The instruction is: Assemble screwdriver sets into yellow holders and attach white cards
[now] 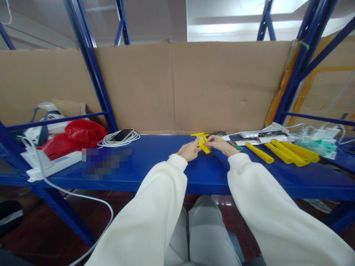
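Note:
Above the blue shelf, both hands meet at a yellow plastic piece with a wide flared end [204,146], which looks like a scraper head. My left hand [190,149] is closed around its left side. Fingers of my right hand [220,143] pinch its upper right edge; whether they also hold something small cannot be made out. Just behind lies another yellow flat piece [197,134]. A dark-topped packet [218,133] is beyond my right hand, and a small green thing [237,148] shows beside my right wrist.
Several yellow tube-like handles [259,153] lie to the right, before white-and-black packets [273,136]. Cables and a green-tinted bag [318,146] are farther right. On the left are a phone [122,135] on a coiled white cable, a power strip [63,164] and a red bag [83,133]. Cardboard [194,88] stands behind.

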The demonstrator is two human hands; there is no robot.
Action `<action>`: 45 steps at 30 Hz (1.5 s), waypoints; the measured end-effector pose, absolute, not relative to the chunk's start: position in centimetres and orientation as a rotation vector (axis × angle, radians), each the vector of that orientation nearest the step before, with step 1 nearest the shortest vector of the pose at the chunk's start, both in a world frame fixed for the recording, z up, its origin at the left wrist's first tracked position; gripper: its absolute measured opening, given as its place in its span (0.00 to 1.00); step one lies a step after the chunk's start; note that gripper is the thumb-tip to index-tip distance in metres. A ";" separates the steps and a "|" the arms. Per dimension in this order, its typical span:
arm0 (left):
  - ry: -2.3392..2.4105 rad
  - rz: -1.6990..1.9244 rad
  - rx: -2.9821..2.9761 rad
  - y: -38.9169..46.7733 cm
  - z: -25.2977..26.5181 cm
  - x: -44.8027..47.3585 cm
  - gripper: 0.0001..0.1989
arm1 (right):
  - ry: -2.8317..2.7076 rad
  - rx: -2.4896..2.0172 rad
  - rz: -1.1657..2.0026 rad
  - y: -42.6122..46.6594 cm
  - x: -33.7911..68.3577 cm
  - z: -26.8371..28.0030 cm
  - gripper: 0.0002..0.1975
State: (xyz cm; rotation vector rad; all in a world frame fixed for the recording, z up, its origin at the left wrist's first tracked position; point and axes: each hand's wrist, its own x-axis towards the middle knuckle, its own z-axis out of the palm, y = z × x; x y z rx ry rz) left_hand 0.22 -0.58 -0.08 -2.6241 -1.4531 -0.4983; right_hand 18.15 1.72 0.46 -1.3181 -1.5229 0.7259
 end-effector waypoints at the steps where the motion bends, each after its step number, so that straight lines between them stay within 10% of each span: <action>1: -1.442 -0.496 -2.624 -0.6 -0.1 0.2 0.31 | -1.528 -1.322 0.716 1.7 18.2 0.4 0.14; 39: -1.451 -0.373 -2.549 -1.0 0.5 0.3 0.24 | -1.765 -1.268 0.940 1.5 18.2 0.1 0.18; 45: -1.478 -0.454 -2.587 -0.7 0.3 0.2 0.23 | -1.642 -1.650 0.348 2.6 21.1 0.7 0.08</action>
